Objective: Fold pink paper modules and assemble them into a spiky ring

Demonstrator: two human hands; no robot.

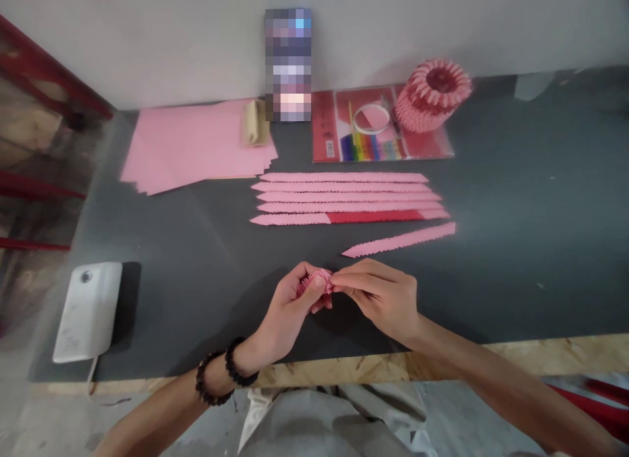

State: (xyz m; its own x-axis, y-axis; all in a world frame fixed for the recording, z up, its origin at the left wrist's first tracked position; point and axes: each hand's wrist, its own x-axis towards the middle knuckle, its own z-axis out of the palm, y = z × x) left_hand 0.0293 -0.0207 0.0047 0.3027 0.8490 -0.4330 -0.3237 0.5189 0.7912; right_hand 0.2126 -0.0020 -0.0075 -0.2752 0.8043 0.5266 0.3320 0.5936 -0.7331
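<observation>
Near the table's front edge, my left hand (289,306) is closed around a small bundle of folded pink paper pieces (322,279), its thumb lying on top. My right hand (383,293) pinches the right end of that same bundle between thumb and forefinger. Fingers cover much of the bundle, so its full shape is hidden. Just beyond my hands lies a loose chain of folded pink paper (400,239), slanting up to the right. Several similar chains (344,187) rest in parallel rows behind it, and the nearest row has a red section (376,217).
Pink paper sheets (191,143) sit at back left with a yellowish block (254,123) on them. A finished-looking pink paper vase (432,97) stands on a red packet (324,126) beside a tape roll (371,118). A white corded device (88,313) lies at left.
</observation>
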